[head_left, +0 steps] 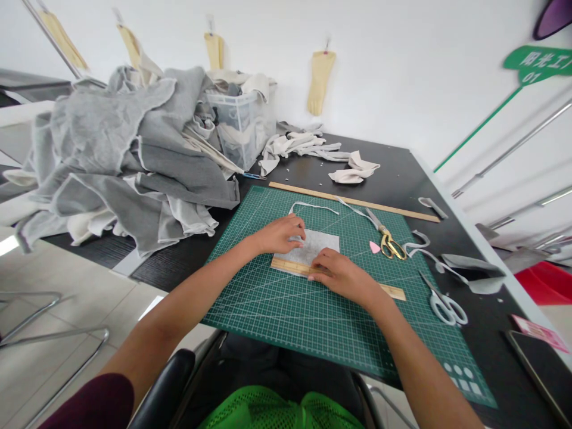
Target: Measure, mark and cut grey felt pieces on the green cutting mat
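A piece of grey cloth [324, 240] lies on the green cutting mat [268, 304], with a short wooden ruler [288, 266] across its near edge. My right hand [342, 275] has its fingers curled and thumb down on this ruler, gripping it about midway. Over the cloth's left side is my left hand [280, 234], fingers bent, with a gap showing between thumb and forefinger. Thin cut strips [313, 205] of cloth rest just beyond. Gold-handled scissors [389, 241] and a pink triangular chalk [374, 246] lie right of the cloth.
White-handled scissors [447, 307] lie at the mat's right edge, near a phone [540, 369]. A long wooden ruler [357, 201] spans the far edge. Grey cloth is heaped [134, 149] at left, beside a clear plastic bin [241, 125]. Cloth scraps [299, 146] lie behind.
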A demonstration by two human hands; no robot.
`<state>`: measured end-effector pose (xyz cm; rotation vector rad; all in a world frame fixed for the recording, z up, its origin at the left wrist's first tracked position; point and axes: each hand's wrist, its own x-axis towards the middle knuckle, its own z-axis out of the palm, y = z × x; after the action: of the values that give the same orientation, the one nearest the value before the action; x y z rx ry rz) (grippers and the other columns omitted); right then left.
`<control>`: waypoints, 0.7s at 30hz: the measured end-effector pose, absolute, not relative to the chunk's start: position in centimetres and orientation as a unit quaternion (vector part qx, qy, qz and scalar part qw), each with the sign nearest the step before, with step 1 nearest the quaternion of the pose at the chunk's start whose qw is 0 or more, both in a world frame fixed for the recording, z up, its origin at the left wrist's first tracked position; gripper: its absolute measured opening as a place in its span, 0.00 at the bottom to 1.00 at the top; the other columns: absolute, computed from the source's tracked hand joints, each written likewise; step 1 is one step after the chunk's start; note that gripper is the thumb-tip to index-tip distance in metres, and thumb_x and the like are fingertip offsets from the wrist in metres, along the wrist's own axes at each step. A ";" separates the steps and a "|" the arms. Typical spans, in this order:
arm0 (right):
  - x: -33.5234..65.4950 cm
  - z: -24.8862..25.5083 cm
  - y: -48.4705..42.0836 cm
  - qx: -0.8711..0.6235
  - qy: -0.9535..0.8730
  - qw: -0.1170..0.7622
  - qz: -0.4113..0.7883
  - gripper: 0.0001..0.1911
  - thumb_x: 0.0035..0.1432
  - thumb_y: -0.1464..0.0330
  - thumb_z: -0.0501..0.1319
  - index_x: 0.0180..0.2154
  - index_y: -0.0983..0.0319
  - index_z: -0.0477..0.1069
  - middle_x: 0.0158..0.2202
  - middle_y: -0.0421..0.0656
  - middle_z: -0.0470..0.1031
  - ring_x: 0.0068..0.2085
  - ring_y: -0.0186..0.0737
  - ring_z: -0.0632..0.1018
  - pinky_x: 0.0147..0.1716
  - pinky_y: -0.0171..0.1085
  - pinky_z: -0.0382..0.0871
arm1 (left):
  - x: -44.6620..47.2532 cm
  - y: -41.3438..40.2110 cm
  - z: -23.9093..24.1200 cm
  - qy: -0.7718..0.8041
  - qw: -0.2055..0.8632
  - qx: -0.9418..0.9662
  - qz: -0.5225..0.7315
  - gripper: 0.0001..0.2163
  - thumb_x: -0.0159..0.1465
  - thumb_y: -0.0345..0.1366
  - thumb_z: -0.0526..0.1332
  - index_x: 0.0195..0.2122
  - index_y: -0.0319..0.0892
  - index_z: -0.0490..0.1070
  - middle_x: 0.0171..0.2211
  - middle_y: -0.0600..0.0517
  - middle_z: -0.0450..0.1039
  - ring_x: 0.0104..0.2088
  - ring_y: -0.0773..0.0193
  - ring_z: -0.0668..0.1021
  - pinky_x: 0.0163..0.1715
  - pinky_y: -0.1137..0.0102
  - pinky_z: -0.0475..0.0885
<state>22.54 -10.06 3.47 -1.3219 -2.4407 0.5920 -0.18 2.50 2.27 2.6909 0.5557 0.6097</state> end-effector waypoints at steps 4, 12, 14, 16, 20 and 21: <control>23.0 3.9 -10.0 -0.460 -0.857 0.145 0.183 0.03 0.64 0.68 0.64 0.39 0.60 0.77 0.40 0.45 0.74 0.42 0.44 0.76 0.46 0.41 0.68 | 0.2 1.7 2.6 0.155 0.231 0.936 0.218 0.08 0.62 0.38 0.67 0.42 0.44 0.77 0.42 0.50 0.72 0.46 0.60 0.72 0.50 0.64 0.67; 23.2 4.0 -10.2 -0.489 -0.837 0.132 0.207 0.06 0.59 0.67 0.68 0.40 0.59 0.76 0.41 0.45 0.74 0.43 0.45 0.75 0.44 0.40 0.67 | 0.2 1.7 2.4 0.133 0.271 0.946 0.117 0.12 0.58 0.37 0.70 0.43 0.43 0.76 0.42 0.51 0.74 0.47 0.59 0.72 0.52 0.65 0.64; 23.1 3.7 -10.3 -0.512 -0.823 0.125 0.214 0.06 0.59 0.68 0.68 0.39 0.60 0.75 0.40 0.45 0.74 0.41 0.44 0.75 0.41 0.39 0.66 | 0.2 1.8 2.4 0.137 0.273 0.945 0.116 0.12 0.58 0.38 0.70 0.43 0.43 0.76 0.42 0.51 0.74 0.46 0.60 0.73 0.52 0.65 0.64; 22.9 3.6 -10.3 -0.531 -0.809 0.116 0.223 0.06 0.58 0.67 0.68 0.37 0.60 0.74 0.38 0.44 0.75 0.37 0.42 0.74 0.37 0.37 0.65 | 0.2 1.8 2.3 0.136 0.276 0.944 0.117 0.13 0.58 0.38 0.71 0.43 0.43 0.76 0.42 0.51 0.74 0.46 0.60 0.73 0.52 0.65 0.64; 22.7 3.5 -10.4 -0.557 -0.786 0.117 0.240 0.07 0.57 0.67 0.68 0.36 0.59 0.71 0.34 0.41 0.74 0.33 0.40 0.73 0.31 0.36 0.61 | 0.3 1.9 2.2 0.135 0.290 0.940 0.121 0.11 0.59 0.39 0.69 0.42 0.43 0.76 0.42 0.51 0.75 0.46 0.60 0.73 0.53 0.65 0.64; 22.7 3.6 -10.4 -0.559 -0.784 0.122 0.241 0.08 0.57 0.67 0.68 0.35 0.59 0.71 0.33 0.41 0.74 0.33 0.40 0.73 0.31 0.36 0.60 | 0.3 2.0 2.2 0.133 0.297 0.938 0.121 0.11 0.61 0.39 0.68 0.43 0.44 0.76 0.42 0.51 0.75 0.46 0.60 0.73 0.53 0.65 0.63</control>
<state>22.68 -10.44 3.59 -1.6326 -2.2874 0.7019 0.29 1.96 2.24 2.4934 0.3532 0.3218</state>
